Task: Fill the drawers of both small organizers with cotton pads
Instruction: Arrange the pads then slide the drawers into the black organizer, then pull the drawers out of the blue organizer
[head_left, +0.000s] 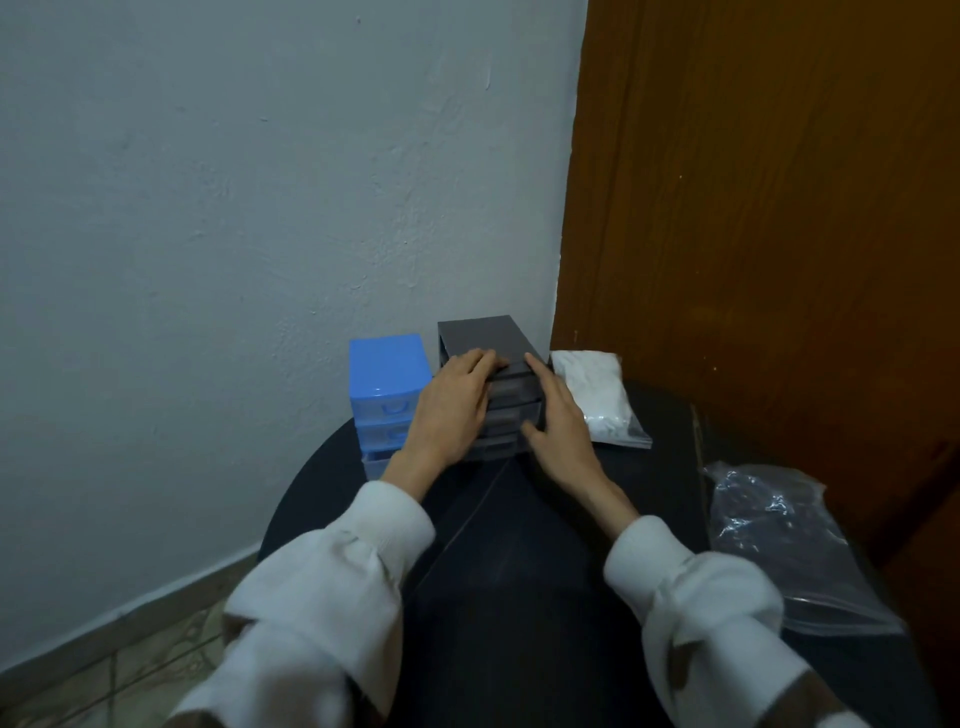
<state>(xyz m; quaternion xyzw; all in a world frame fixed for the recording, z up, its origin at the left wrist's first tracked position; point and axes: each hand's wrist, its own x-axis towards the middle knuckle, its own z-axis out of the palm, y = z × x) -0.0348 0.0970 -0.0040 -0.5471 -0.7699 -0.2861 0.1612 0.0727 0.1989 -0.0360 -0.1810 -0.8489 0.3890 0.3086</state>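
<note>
A grey drawer organizer (485, 340) stands at the far edge of a dark round table (519, 561), its drawers pushed in. My left hand (454, 402) grips its left front corner, fingers lying over the top edge. My right hand (558, 418) presses flat against its right side, thumb on the lower drawers. A blue organizer (387, 366) with clear drawers stands just left of the grey one, partly hidden by my left wrist. A clear zip bag of white cotton pads (597, 392) lies to the right of the grey organizer.
An empty-looking clear plastic bag (779, 540) lies at the table's right edge. A pale wall rises directly behind the organizers, and a brown wooden door (769, 218) stands to the right. Tiled floor shows at the lower left.
</note>
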